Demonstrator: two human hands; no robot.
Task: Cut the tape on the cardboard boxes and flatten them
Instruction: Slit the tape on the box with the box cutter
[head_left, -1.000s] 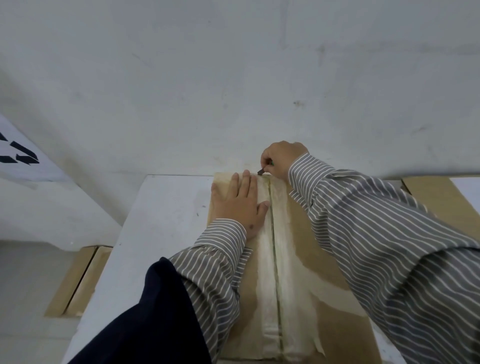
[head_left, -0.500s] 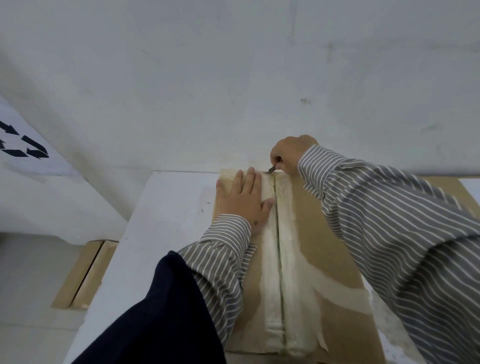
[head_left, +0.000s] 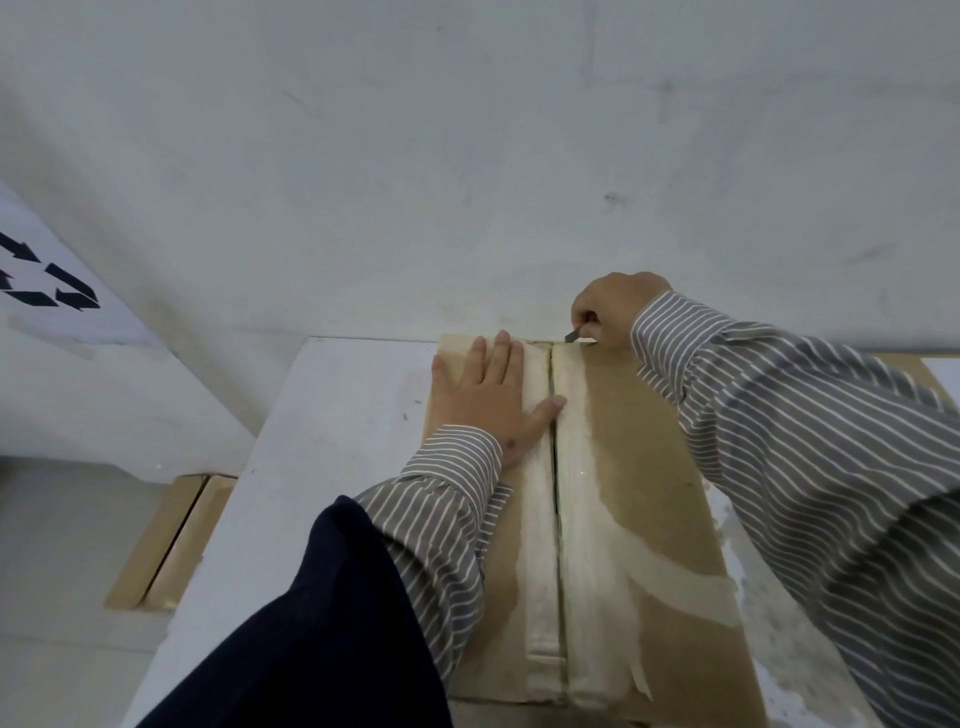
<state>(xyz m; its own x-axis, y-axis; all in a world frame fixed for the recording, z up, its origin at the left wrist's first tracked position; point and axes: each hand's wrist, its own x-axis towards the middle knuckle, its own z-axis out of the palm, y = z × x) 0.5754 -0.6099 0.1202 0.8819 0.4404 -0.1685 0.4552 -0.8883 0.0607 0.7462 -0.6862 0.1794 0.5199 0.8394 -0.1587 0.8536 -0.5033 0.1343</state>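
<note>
A flat brown cardboard box (head_left: 649, 467) lies on the white bench (head_left: 332, 415), up against the pale wall (head_left: 467, 156). A wide strip of pale tape (head_left: 540, 545) runs down its middle seam. The left hand (head_left: 493, 400) lies flat with straight fingers, pressing the box just left of the seam. The right hand (head_left: 613, 306) is curled around a small dark blade (head_left: 573, 335) at the far end of the seam. More brown cardboard (head_left: 161, 545) lies on the floor to the left.

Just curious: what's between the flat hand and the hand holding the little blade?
In the head view, the box's taped centre seam runs between the left hand and right hand; its blade sits at the seam's far end.
</note>
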